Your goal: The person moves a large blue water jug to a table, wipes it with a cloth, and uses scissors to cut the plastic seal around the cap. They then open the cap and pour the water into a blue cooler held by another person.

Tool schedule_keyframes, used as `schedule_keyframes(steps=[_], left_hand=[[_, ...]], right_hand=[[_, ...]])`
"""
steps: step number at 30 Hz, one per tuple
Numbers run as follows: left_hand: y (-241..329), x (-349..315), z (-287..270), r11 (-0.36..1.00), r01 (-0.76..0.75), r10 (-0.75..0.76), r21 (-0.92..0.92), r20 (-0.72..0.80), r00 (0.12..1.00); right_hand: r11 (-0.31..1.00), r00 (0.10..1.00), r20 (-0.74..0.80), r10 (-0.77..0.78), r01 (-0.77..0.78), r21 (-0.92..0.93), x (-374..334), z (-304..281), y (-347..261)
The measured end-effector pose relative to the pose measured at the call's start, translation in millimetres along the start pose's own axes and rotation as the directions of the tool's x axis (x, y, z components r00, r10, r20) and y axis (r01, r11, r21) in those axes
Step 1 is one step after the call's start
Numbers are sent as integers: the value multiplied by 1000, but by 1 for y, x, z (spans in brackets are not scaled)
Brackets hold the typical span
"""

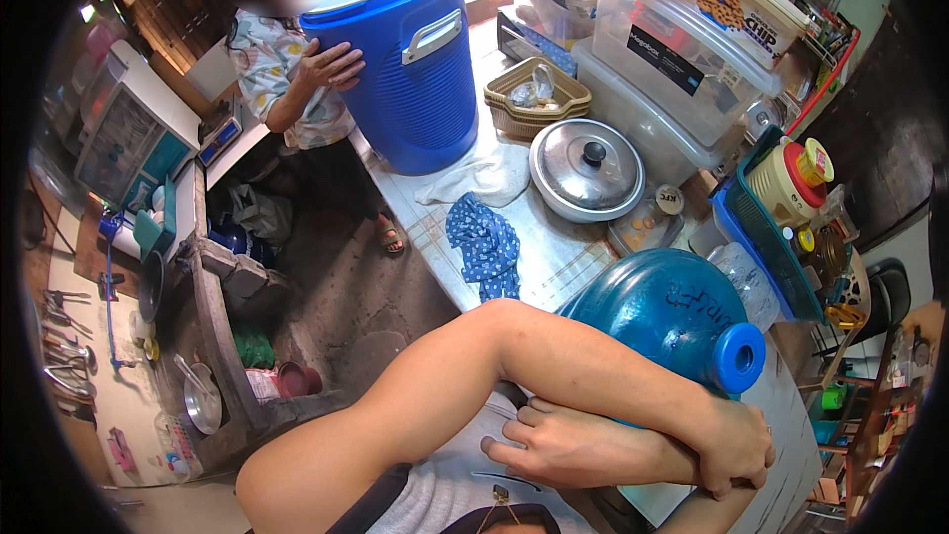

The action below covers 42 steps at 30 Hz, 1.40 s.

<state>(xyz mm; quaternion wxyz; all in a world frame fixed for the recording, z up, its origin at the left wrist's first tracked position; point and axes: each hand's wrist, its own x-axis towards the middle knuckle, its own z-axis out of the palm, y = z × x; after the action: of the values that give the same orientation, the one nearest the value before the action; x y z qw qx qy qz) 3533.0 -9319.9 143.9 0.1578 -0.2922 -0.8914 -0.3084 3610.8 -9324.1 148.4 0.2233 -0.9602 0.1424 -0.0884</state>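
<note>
My arms are folded across my body. My left hand has its fingers wrapped round my right arm near the elbow. My right hand lies with bent fingers against my grey top, below the bend of my left arm; nothing shows in it. Just beyond my left forearm, a blue-green water jug lies on its side on the table, its blue-capped neck pointing toward me. Farther off, a blue cooler jug with a white inside stands without a lid. Another person's hand rests on its side.
On the table are a blue dotted cloth, a white cloth, a lidded pot and a brown basket. Clear storage boxes are stacked at the right. A sink counter stands across the floor at left.
</note>
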Motion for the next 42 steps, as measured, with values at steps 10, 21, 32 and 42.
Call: schedule_keyframes(steps=[10, 21, 32, 42], left_hand=[[0, 0, 0, 1000, 3, -3, -7, -9, 1000], [0, 1, -1, 1000, 12, -12, 6, 18, 1000], [1, -1, -3, 1000, 19, -20, 4, 19, 1000], [1, -1, -1, 1000, 9, -10, 14, 9, 1000]], right_hand=[[1000, 999, 51, 9, -9, -4, 0, -6, -1], [999, 996, 82, 32, -32, -5, -1, -7, -3], [1000, 998, 47, 29, -29, -10, -3, -3, -2], [999, 1000, -21, 9, -9, -40, -3, 3, -1]])
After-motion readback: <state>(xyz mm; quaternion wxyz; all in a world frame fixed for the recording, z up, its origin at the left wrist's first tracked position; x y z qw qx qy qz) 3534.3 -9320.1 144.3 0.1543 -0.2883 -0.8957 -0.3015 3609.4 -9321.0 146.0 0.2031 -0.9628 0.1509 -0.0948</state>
